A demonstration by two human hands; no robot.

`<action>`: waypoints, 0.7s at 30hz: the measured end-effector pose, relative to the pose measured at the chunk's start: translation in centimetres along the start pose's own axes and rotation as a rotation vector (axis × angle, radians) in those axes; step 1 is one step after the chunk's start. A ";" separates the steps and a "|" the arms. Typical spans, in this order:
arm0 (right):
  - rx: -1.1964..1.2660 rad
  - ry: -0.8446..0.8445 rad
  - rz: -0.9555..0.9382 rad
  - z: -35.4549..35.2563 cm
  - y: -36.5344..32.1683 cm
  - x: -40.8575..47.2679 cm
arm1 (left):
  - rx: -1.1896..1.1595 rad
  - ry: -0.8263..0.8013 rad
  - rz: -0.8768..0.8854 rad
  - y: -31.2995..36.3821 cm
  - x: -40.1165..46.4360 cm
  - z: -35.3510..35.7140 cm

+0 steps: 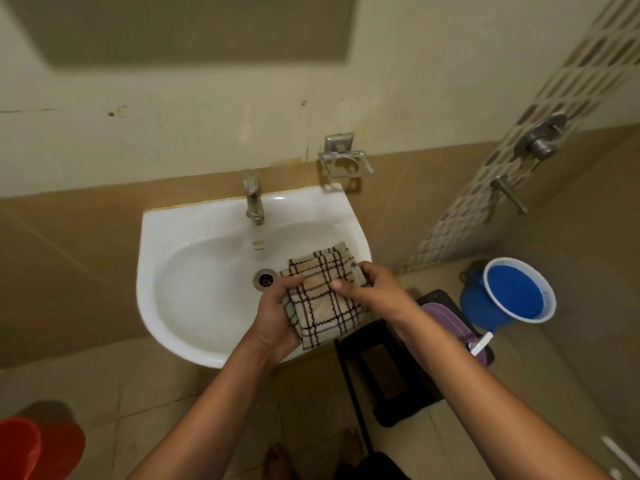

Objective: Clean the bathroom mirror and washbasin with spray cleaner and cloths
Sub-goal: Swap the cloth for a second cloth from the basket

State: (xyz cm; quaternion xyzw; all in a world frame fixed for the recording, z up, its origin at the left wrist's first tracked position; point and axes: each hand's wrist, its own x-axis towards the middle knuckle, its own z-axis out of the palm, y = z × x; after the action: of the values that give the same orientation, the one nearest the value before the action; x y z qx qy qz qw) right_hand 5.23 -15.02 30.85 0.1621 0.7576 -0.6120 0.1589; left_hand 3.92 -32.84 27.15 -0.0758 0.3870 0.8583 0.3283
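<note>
1. Head view: both hands are holding a checked cloth over the right front part of the white washbasin, beside the drain.
2. The left hand is gripping the cloth's lower left edge from underneath, thumb on top; the right hand is pinching its upper right side. Held from two sides like this, the cloth looks as if it is being folded or bunched into a pad for wiping, though that is a judgement.
3. The tap is standing at the basin's back, with no water visible running.
4. A blue bucket is sitting on the floor to the right, within reach. No spray bottle or mirror is showing.
</note>
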 end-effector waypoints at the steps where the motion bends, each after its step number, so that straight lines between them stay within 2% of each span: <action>1: 0.053 0.023 -0.021 -0.8 0.5 -0.5 | 0.085 0.011 -0.007 -0.1 0.4 0.7; 3: 0.150 0.088 -0.043 -2.2 1.2 -1.3 | 0.207 -0.004 -0.009 -0.5 1.4 1.9; 10: 0.389 0.216 -0.014 -8.5 3.3 -2.5 | 0.364 -0.051 -0.073 -3.9 5.0 5.6; 13: 0.597 0.124 0.103 -12.0 6.4 -3.5 | 0.425 -0.052 -0.120 -6.4 6.8 8.5; 15: 0.742 0.010 0.165 -13.9 8.8 -4.2 | 0.455 -0.114 -0.163 -7.4 8.1 10.1; 17: 0.816 -0.018 0.200 -15.5 11.1 -4.8 | 0.527 -0.171 -0.216 -8.6 9.7 11.9; 21: 0.772 0.191 0.174 -18.1 15.1 -4.6 | 0.734 -0.136 -0.249 -12.1 13.5 14.4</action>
State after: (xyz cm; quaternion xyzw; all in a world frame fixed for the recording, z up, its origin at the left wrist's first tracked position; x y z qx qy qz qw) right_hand 15.18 5.45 23.30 0.3295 0.4671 -0.8178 0.0664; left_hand 2.83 -9.89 24.44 0.0572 0.6333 0.6197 0.4601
